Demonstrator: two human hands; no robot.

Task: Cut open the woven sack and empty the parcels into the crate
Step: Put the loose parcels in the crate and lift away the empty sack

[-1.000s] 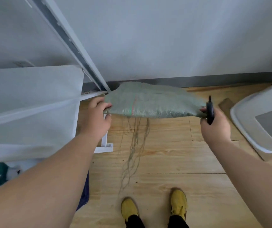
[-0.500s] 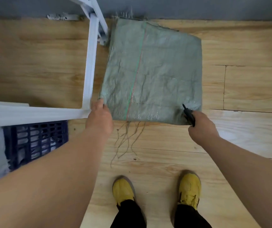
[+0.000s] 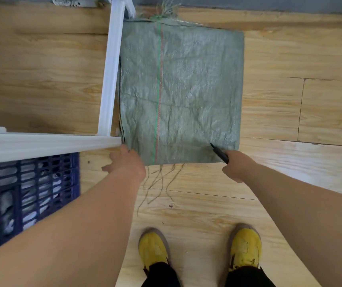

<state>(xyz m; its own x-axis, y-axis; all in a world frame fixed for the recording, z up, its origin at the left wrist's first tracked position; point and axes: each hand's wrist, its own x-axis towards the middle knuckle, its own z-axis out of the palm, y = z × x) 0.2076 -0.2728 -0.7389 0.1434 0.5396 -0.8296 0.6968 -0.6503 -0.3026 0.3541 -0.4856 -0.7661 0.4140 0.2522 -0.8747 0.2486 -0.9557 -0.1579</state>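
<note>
The green woven sack (image 3: 186, 90) lies flat on the wooden floor, loose threads trailing from its near edge and a frayed knot at its far end. My left hand (image 3: 126, 164) touches the sack's near left corner, thumb spread out to the left. My right hand (image 3: 236, 166) grips a black cutter (image 3: 219, 153) at the near right corner, its tip lying over the sack. The blue crate (image 3: 74, 162) stands at lower left with pale parcels inside.
A white shelf frame (image 3: 112, 69) runs along the sack's left side and crosses above the crate. A dark skirting strip (image 3: 269, 3) borders the floor at the far end. My yellow shoes (image 3: 153, 247) stand just behind the sack.
The sack went from held up by both hands to lying flat on the floor. My left hand has loosened at the corner, and my view has tipped down.
</note>
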